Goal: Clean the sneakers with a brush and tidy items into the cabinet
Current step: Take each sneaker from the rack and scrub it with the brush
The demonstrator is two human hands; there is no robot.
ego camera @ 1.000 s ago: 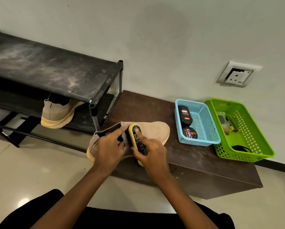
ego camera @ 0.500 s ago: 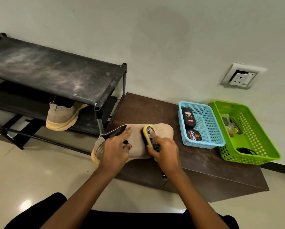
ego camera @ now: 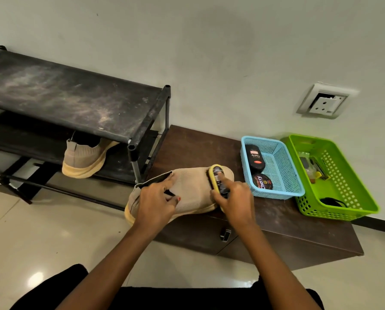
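Observation:
A beige knit sneaker (ego camera: 192, 189) with a yellow sole lies on the left end of the low brown cabinet (ego camera: 283, 222), toe pointing right. My left hand (ego camera: 158, 202) presses down on its heel and collar. My right hand (ego camera: 234, 198) grips a yellow-and-black brush (ego camera: 218, 179) and holds it against the toe area. The matching sneaker (ego camera: 84, 159) stands on the lower shelf of the black shoe rack (ego camera: 75, 101) to the left.
A blue basket (ego camera: 276, 193) on the cabinet holds a black polish bottle (ego camera: 256, 158) and a round polish tin (ego camera: 262, 181). A green basket (ego camera: 336, 211) with small items sits right of it. A wall socket (ego camera: 323, 101) is above. A cabinet door handle (ego camera: 225, 234) is below my right wrist.
My right hand has moved the brush along the sneaker from the middle toward the toe. My left hand stays on the heel.

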